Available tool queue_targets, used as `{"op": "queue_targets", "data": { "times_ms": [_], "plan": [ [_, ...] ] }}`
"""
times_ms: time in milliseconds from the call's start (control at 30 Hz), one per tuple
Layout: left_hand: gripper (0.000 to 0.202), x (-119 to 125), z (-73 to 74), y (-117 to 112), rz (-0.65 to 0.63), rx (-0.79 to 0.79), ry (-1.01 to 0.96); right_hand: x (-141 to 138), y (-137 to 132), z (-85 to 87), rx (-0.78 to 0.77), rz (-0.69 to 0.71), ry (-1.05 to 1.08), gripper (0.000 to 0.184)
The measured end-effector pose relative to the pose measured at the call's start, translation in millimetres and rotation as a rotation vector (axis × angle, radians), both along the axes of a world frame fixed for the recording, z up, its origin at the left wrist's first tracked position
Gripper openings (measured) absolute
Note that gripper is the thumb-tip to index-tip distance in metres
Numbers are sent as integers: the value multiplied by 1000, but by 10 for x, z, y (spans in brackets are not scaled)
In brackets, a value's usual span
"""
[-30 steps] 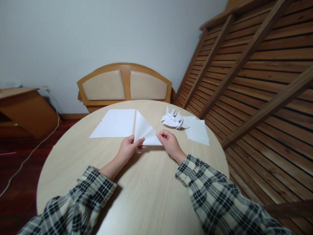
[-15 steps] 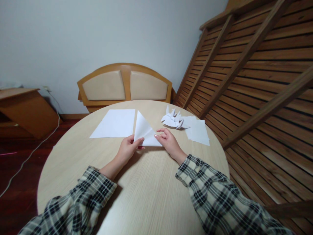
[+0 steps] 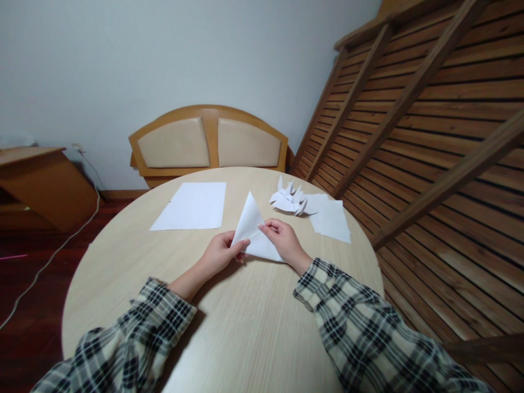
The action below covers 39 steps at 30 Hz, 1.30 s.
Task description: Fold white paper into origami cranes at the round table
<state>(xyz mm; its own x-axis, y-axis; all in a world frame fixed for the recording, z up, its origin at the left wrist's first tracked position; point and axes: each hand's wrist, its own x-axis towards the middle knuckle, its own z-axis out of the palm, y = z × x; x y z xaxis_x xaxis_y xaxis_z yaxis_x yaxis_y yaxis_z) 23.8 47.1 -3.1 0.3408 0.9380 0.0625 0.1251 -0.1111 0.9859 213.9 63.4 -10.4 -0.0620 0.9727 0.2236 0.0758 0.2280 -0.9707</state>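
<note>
A white sheet of paper folded into a triangle (image 3: 254, 234) is held between both hands just over the round table (image 3: 245, 316), its point away from me. My left hand (image 3: 223, 251) pinches the left edge, thumb on top and fingers beneath. On the other side, my right hand (image 3: 283, 237) grips the right edge with thumb and fingers. Part of the paper's right side is hidden behind the right hand.
Flat white paper (image 3: 192, 206) lies at the table's far left. Several folded paper cranes (image 3: 289, 199) sit at the far right, beside smaller white sheets (image 3: 331, 218). A headboard (image 3: 213, 112) stands behind the table, and a slatted wooden frame (image 3: 409, 147) leans at the right.
The folded paper has shifted right and turned slightly, its tip now further right. My left hand moved right with it; the right hand's fingers have closed in on the edge.
</note>
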Motion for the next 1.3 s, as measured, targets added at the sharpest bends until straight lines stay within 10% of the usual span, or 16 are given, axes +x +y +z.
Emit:
{"op": "queue_targets", "data": {
  "times_ms": [1300],
  "plan": [
    [43, -30, -4, -21, -230, -103, 101, 81, 9, 16, 86, 57, -130, 32]
  ]
}}
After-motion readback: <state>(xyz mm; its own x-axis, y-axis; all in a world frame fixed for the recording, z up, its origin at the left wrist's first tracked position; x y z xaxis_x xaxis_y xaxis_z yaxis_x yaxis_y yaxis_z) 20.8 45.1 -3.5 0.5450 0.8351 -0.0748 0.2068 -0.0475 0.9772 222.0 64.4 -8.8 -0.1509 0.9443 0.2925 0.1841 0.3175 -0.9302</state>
